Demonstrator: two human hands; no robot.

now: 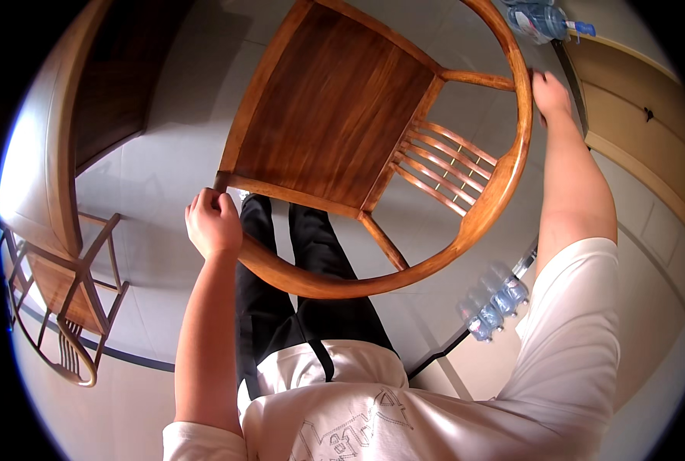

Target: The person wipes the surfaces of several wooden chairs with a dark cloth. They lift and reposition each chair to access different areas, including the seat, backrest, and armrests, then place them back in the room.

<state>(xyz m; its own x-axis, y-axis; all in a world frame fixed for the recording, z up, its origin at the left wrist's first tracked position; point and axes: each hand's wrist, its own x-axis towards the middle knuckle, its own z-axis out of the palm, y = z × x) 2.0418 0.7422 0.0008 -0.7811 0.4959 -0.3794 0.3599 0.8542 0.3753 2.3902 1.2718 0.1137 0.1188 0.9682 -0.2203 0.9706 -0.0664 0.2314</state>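
Note:
A wooden armchair [342,109] with a curved top rail and a slatted back is in front of me, its seat seen from above. My left hand [215,225] is closed around the near end of the curved armrest, beside a corner of the seat. On the opposite side, my right hand [551,97] grips the outer edge of the same curved rail; its fingertips are partly hidden behind the wood. The rail passes in front of my black trousers. Whether the chair's legs touch the floor is hidden by the seat.
At the left stands a wooden table [60,150], with another wooden armchair [71,294] beside it. Several clear plastic bottles [495,308] line the wall at lower right. Large water jugs [535,23] stand at upper right near a tan wooden cabinet [636,104]. Grey tiles cover the floor [146,196].

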